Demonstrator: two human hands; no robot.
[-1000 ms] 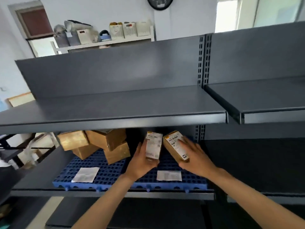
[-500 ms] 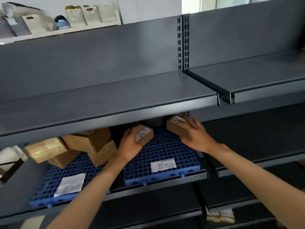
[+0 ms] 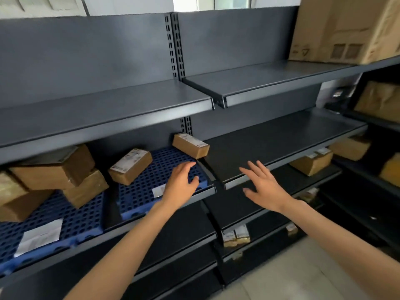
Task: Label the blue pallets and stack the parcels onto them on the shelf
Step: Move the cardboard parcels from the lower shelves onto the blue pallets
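Dark grey shelving point(image 3: 108, 118) fills my feed, running wide to both sides of the two hands and rising well above them. High up and to the right of the right hand point(image 3: 263, 185), a big cardboard carton point(image 3: 346, 29) sits on the top level. Now the blue pallets, side by side on one level: the left pallet point(image 3: 75, 213) lies well left of the left hand point(image 3: 180, 185), and the right pallet point(image 3: 140, 191) lies directly under that hand. A pile of brown parcels point(image 3: 54, 169) is heaped on the left pallet, far left of the left hand, the boxes tilted against each other. On the right pallet, a labelled parcel point(image 3: 129, 166) lies left of and beyond the left hand, apart from it. A second parcel point(image 3: 190, 146) sits past the fingertips at the pallet's back right corner, not touched. The left hand is over the pallet's front right part, fingers loose, gripping nothing; I can't tell if it touches. The right hand hangs before the neighbouring shelf point(image 3: 281, 144), fingers spread apart, nothing in it. A white label point(image 3: 39, 237) lies at the left pallet's front, and a second label point(image 3: 159, 190) peeks out just left of the left hand, partly hidden by it. Below the right hand, small boxes point(image 3: 236, 236) sit on a lower level.
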